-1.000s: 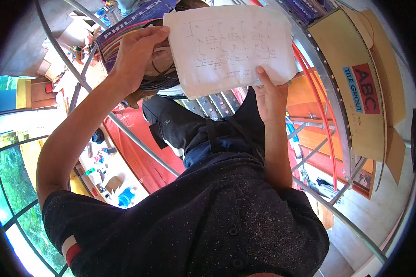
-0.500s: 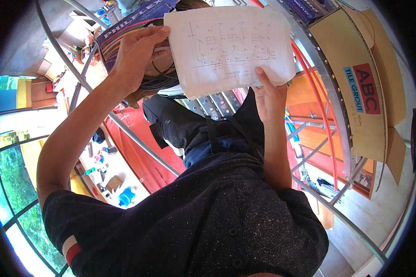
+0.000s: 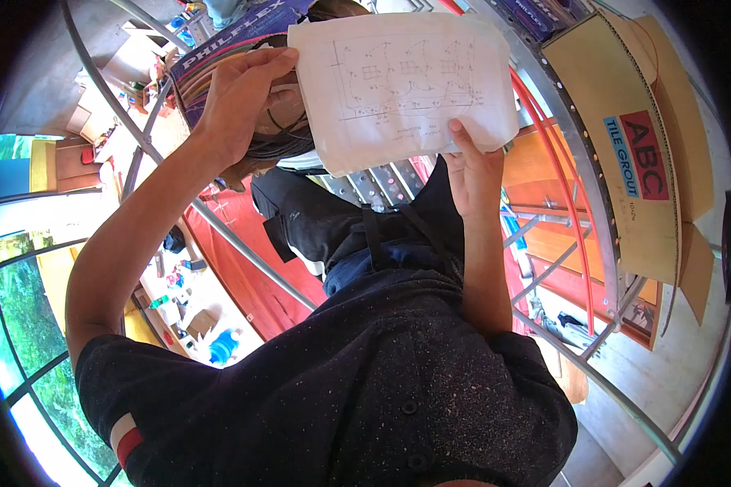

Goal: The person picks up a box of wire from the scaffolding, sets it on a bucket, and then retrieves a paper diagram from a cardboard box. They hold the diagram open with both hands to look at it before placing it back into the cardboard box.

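A creased white sheet of paper (image 3: 402, 89) with a hand-drawn wiring-type diagram is held up in front of me. My left hand (image 3: 248, 93) pinches its left edge, thumb at the upper left corner. The lower right part of the sheet is gripped by my right hand (image 3: 473, 166), thumb on the front face and fingers mostly hidden behind. Behind my left hand stands a blue Philflex box (image 3: 235, 34) with a coil of dark wire (image 3: 280, 144) beside it, partly covered by the paper.
Metal scaffold tubes (image 3: 248, 272) run past on the left, and more cross at the right. Red flexible tubing (image 3: 573, 211) hangs at the right next to a cardboard ABC Tile Grout box (image 3: 638, 154). Far below are a red floor covering (image 3: 240, 252) and a cluttered table (image 3: 195, 304).
Almost nothing differs. The paper tilts very slightly, and both hands keep the same hold on it.
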{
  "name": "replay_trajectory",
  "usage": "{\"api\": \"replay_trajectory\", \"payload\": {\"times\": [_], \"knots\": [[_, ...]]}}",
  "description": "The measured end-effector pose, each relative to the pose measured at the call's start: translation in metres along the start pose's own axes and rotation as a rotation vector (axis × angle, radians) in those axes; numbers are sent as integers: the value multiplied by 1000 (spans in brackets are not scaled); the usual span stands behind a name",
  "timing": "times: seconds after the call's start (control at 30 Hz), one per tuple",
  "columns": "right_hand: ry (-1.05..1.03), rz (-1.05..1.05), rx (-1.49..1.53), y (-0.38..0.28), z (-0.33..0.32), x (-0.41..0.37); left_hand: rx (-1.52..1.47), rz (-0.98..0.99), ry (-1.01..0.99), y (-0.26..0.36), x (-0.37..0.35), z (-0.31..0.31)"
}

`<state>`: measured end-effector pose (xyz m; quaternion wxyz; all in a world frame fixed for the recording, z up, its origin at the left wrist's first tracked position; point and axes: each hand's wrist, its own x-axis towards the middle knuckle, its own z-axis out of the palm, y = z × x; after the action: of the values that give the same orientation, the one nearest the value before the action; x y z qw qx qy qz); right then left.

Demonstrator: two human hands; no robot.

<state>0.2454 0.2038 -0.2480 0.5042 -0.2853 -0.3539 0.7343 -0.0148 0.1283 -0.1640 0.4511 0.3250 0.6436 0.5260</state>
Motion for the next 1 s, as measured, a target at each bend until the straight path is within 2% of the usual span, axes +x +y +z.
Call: {"api": "replay_trajectory", "payload": {"times": [0.73,1.0], "knots": [[14,-11,-19,-2,1,2,-5,6,61,0,0,2],[16,-1,-6,-5,1,2,-8,-8,19,3,-1,2]]}}
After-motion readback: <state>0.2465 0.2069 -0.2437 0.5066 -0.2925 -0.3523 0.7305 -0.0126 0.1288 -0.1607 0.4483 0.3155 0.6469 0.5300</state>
